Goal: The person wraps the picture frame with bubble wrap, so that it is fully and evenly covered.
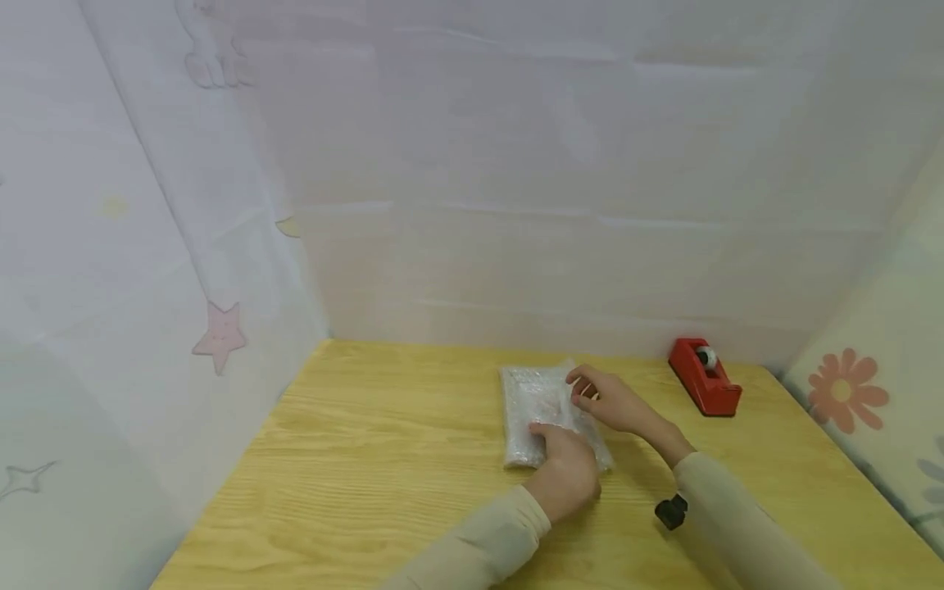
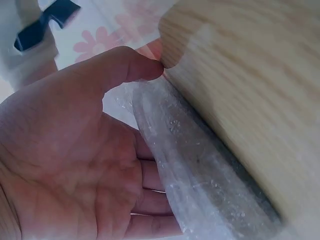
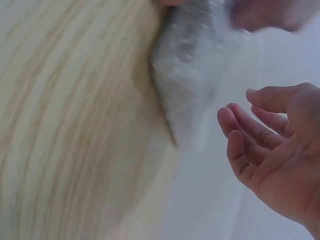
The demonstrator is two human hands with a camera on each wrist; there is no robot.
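A flat rectangular package in bubble wrap [image 1: 527,401] lies on the wooden table, with a faint pinkish patch showing through. My left hand [image 1: 566,473] grips its near right part. In the left wrist view, the thumb of my left hand [image 2: 75,150] is at one edge of the bubble-wrapped package [image 2: 185,155], while the fingertips go out of sight behind the wrap. Over the package's right side is my right hand [image 1: 608,401], its fingers loosely bent. The right wrist view has my right hand [image 3: 280,145] apart from the wrap with nothing in it.
A red tape dispenser [image 1: 704,378] with a roll in it stands at the back right of the yellowish wooden table [image 1: 369,442]. Pale printed sheets [image 1: 479,164] rise behind and beside the table. A black device [image 1: 671,512] sits at the right wrist.
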